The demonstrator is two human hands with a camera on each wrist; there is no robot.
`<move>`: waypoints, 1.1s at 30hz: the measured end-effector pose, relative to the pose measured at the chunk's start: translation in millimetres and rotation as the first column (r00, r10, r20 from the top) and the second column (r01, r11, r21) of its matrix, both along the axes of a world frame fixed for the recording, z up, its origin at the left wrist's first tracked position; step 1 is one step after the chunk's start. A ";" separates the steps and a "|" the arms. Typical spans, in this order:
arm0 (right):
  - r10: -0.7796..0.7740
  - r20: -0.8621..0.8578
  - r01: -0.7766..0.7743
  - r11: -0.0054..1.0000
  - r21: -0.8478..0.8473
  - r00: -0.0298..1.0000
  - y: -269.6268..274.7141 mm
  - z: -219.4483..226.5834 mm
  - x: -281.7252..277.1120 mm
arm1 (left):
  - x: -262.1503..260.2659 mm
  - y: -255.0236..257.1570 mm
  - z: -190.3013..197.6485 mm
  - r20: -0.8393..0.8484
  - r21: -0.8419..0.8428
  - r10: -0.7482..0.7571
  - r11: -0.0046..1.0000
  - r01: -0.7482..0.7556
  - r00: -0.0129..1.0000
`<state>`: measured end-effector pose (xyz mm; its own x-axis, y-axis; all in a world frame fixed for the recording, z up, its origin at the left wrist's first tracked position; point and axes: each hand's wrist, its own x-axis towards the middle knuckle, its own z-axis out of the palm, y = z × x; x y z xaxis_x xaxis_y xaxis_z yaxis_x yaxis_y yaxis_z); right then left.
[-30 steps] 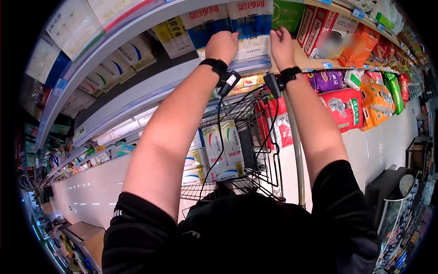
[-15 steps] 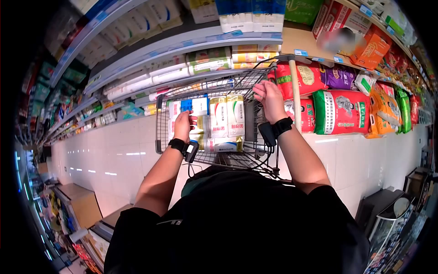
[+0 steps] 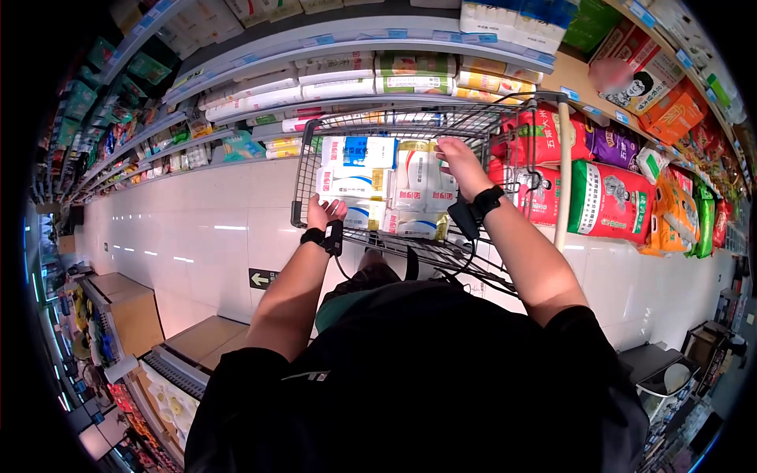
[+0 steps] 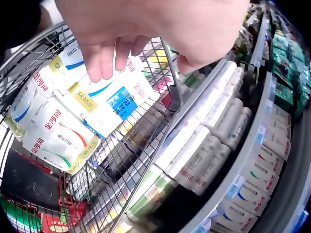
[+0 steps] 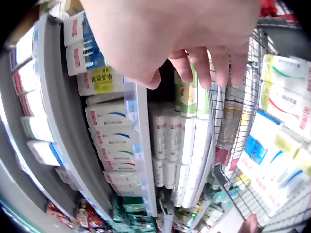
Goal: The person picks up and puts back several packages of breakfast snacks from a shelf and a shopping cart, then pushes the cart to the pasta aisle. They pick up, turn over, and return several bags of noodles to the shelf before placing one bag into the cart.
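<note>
My left hand hovers at the near side of a wire shopping cart, its fingers loosely bent and holding nothing. Beside it lie white packs of noodles, and a blue-and-white pack sits on the far side of the cart. My right hand is over the cart's right part, fingers relaxed, next to white packs with a red stripe. In the right wrist view the right fingers overlap the cart's wire edge and grip nothing.
Shelves beyond the cart hold rolls of dried noodles and blue packs. Red rice bags and a green-and-red bag stand right of the cart handle. Cartons stand on the left.
Both hands have come down from the blue packs on the shelf to the cart. Since half a second ago, the left hand has shifted from over the packs toward the near rim. The view has swung left.
</note>
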<state>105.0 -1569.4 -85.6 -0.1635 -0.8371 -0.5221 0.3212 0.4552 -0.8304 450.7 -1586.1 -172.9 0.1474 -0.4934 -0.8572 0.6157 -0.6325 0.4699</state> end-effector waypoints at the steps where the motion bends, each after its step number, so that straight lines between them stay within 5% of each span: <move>1: 0.099 -0.104 -0.102 0.995 -0.020 0.990 -15.4 -16.8 10.0 | 2.4 -7.8 -11.2 -0.031 0.024 0.026 0.999 -0.026 0.999; 7: 0.340 -0.426 -0.358 0.933 0.041 0.839 -102.7 -111.9 79.2 | 18.7 -73.6 -81.4 -0.187 0.142 0.101 0.987 -0.075 0.977; 9: 0.392 -0.598 -0.463 0.885 0.039 0.699 -126.6 -155.1 98.8 | 28.0 -94.6 -122.0 -0.183 0.141 0.097 0.987 -0.071 0.978; 14: 0.540 -0.704 -0.572 0.788 0.229 0.461 -169.0 -232.8 138.2 | 26.2 -129.5 -175.9 -0.221 0.204 0.120 0.976 -0.075 0.968; 20: 0.527 -0.817 -0.687 0.684 0.245 0.233 -199.2 -313.5 155.0 | 15.5 -140.7 -202.2 -0.317 0.276 0.138 0.960 -0.048 0.938; 23: 0.522 -0.839 -0.668 0.681 0.299 0.156 -200.6 -334.5 166.3 | 13.2 -141.3 -220.9 -0.390 0.299 0.094 0.954 0.029 0.916; 25: 0.534 -0.846 -0.570 0.698 0.434 0.010 -202.3 -323.2 178.9 | 13.8 -143.2 -237.0 -0.499 0.240 0.025 0.964 0.110 0.866; 29: 0.580 -0.814 -0.497 0.696 0.518 -0.037 -206.2 -307.0 190.6 | 11.9 -150.2 -246.5 -0.498 0.206 -0.091 0.953 0.220 0.862; 33: 0.643 -0.766 -0.491 0.667 0.561 -0.002 -215.0 -303.2 185.3 | -6.8 -142.8 -240.0 -0.263 0.217 -0.166 0.950 0.226 0.950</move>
